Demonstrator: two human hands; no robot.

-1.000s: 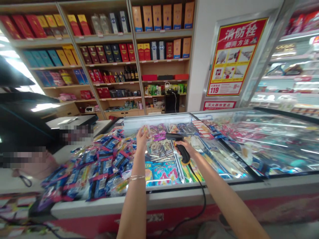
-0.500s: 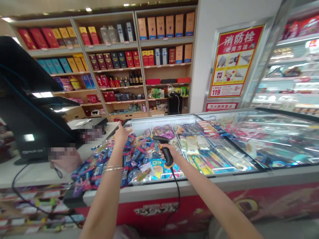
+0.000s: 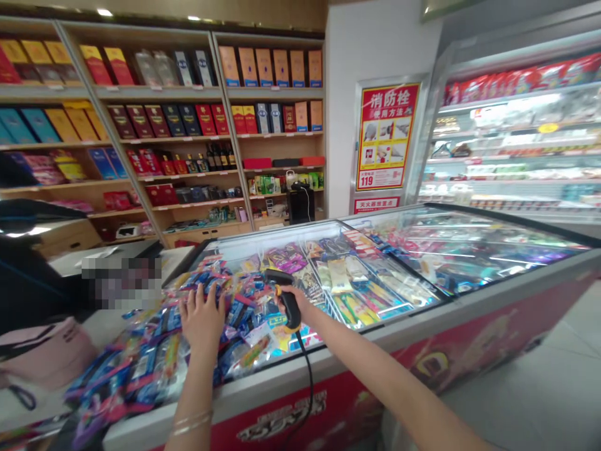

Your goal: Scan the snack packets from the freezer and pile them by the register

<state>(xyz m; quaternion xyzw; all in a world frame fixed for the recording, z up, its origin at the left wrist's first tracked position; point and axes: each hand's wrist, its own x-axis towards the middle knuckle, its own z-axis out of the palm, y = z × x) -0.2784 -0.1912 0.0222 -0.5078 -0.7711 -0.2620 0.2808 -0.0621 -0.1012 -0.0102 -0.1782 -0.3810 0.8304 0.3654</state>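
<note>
A black and yellow barcode scanner [image 3: 290, 308] with a hanging cable is held in my right hand [image 3: 297, 303], over the chest freezer's glass top. My left hand [image 3: 201, 316] has its fingers spread over a heap of blue and pink wrapped packets [image 3: 150, 363] at the freezer's left end. Whether its palm touches the packets cannot be made out. Inside the freezer [image 3: 408, 351], wrapped ice creams [image 3: 340, 275] lie in wire baskets.
A counter with a pink bag [image 3: 51, 354] and a dark screen stand [image 3: 32, 275] is at the left. Shelves of boxes [image 3: 188, 119] stand behind. A red poster [image 3: 385, 138] hangs on the wall, and a lit display fridge [image 3: 521, 134] is at the right.
The view has turned to the right. My left hand has come back nearer, down onto or over the packets, with its fingers now spread. My right hand still grips the scanner.
</note>
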